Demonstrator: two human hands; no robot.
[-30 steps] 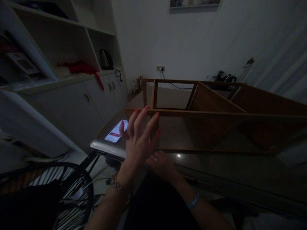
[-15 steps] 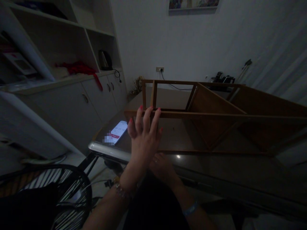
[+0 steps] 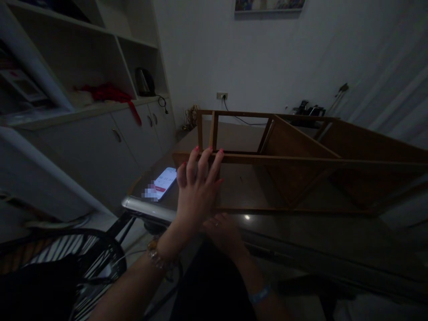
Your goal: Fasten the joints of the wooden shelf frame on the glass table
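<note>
A brown wooden shelf rack [image 3: 301, 159] lies on its side on the table. My left hand [image 3: 199, 187], with red nails and a beaded bracelet, hooks its fingers over the left end of the rack's near upper rail. Lower down, my right hand [image 3: 222, 232], with a ring and a blue wristband, is closed at the table's near edge. My left wrist partly covers its fingers, so what they hold, if anything, is hidden. Left of my left hand lies a lit phone [image 3: 164, 183] showing a timer.
The dark table [image 3: 334, 232] has a metal edge [image 3: 147, 209] at the near left corner. A black slatted chair [image 3: 96, 267] stands at lower left. White cabinets [image 3: 90, 147] hold a kettle [image 3: 144, 82] and red cloth [image 3: 107, 92]. A cord runs from a wall socket [image 3: 222, 96].
Both hands have shifted slightly left in the view, my left forearm most. The left fingers stay on the same rail, and the rack has not visibly moved.
</note>
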